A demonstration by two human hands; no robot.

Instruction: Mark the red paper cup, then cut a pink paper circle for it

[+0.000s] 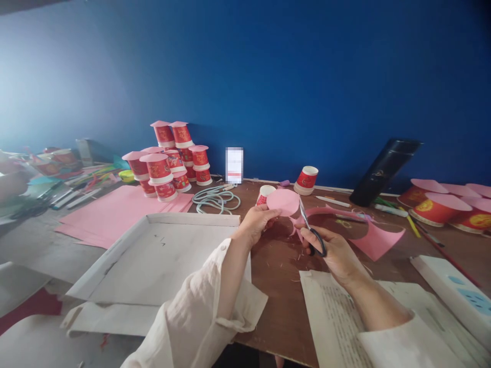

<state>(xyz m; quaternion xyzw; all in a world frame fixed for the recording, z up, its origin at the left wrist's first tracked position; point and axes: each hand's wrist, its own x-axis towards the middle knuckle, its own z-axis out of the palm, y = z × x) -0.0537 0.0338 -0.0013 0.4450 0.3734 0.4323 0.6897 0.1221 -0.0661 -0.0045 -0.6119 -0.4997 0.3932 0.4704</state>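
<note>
My left hand (258, 224) pinches a round piece of pink paper (283, 202) by its lower left edge. In my right hand (337, 250) is a pair of scissors (306, 217) with dark handles, its blades pointing up along the right edge of the pink circle. Pink paper scraps (379, 239) lie to the right, and a curled strip hangs just below the circle. A red and white paper cup (265, 194) stands behind my left hand, partly covered by the circle. Another red paper cup (307, 179) is farther back against the blue wall.
Stacked red cups with pink tops (158, 168) stand back left, near pink paper sheets (111, 212) and a shallow white box lid (153, 255). A coiled cable (217, 198), a black bottle (385, 171), a power strip (456, 289) and printed paper (326, 306) lie around.
</note>
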